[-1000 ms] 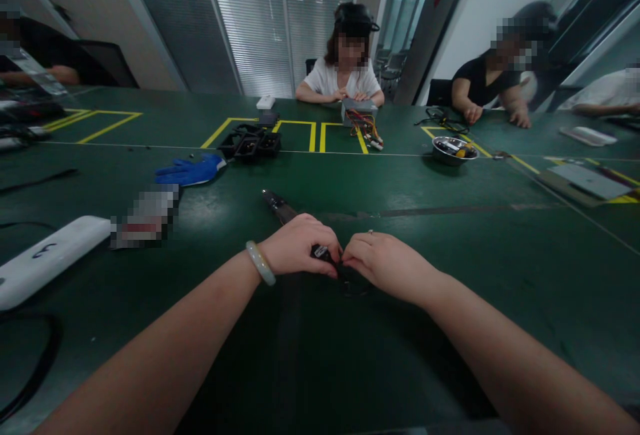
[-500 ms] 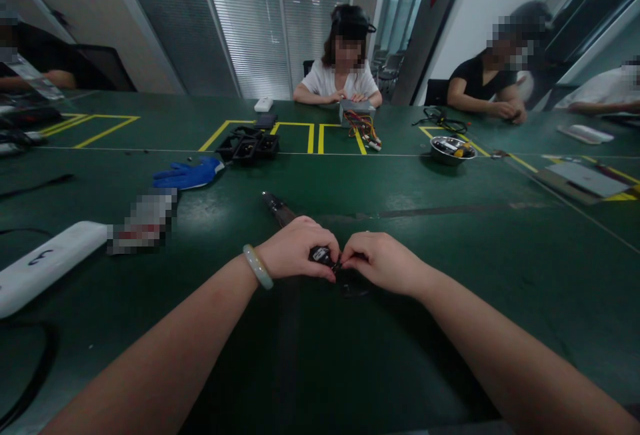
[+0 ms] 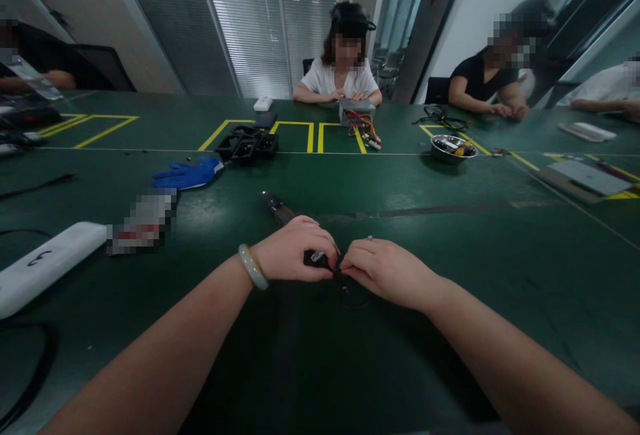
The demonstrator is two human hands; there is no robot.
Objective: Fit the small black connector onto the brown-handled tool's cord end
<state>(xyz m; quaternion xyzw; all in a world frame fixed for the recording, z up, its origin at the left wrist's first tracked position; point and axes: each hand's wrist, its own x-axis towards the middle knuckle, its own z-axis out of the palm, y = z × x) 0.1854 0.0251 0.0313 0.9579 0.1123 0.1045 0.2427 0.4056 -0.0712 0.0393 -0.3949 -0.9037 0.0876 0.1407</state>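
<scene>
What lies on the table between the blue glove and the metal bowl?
In the head view, black square parts lie between the blue glove and metal bowl; otherwise bare green table.

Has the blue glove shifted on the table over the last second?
No. The blue glove lies in the same spot beside the black parts near the yellow line; its slight shift in the picture matches the camera's movement.
</scene>
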